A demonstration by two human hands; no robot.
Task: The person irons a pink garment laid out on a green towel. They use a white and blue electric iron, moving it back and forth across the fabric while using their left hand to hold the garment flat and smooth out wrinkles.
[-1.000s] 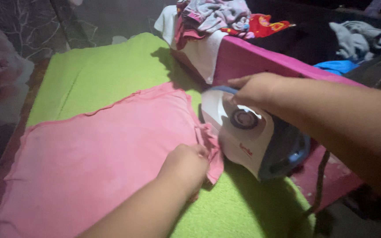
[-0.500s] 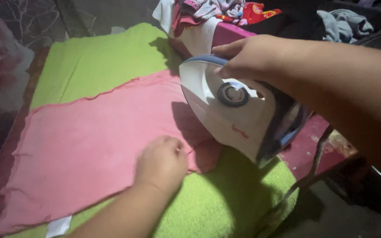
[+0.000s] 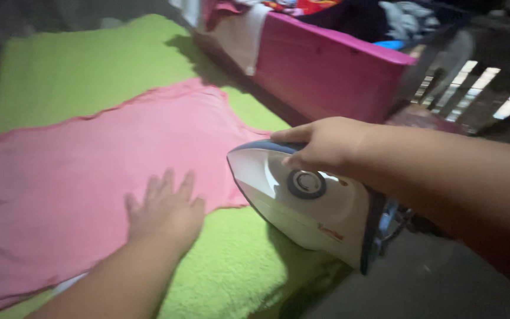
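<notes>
Head view, one moment, dim light, some motion blur.

Item 1, left hand (image 3: 165, 211): palm down, fingers (image 3: 168, 183) spread wide and flat on the pink garment (image 3: 107, 159), holding nothing. The spread looks meant to pin the cloth taut and smooth so it does not creep under the iron.

Item 2, right hand (image 3: 326, 145): fingers wrapped around the blue handle of the white electric iron (image 3: 302, 204), thumb side toward the nose. The iron's tip lies at the garment's near edge, just right of the left fingers but apart from them; whether its soleplate touches the cloth cannot be told. The grip from above suits steering it.

Item 3, pink garment: laid flat, ruffled hem running away from the left fingers toward upper right, under and ahead of those fingers.

Item 4, green towel (image 3: 90, 77): spread beneath the garment as padding, reaching beyond the fingertips and back below the left wrist. The surface under it is hidden.

Item 5, magenta box (image 3: 326, 71): well beyond the right fingers, with a heap of mixed clothes (image 3: 302, 6) on top, probably kept within reach.

Item 6, dial (image 3: 306, 184): round, dark, on the iron's side, just below the right fingers.
</notes>
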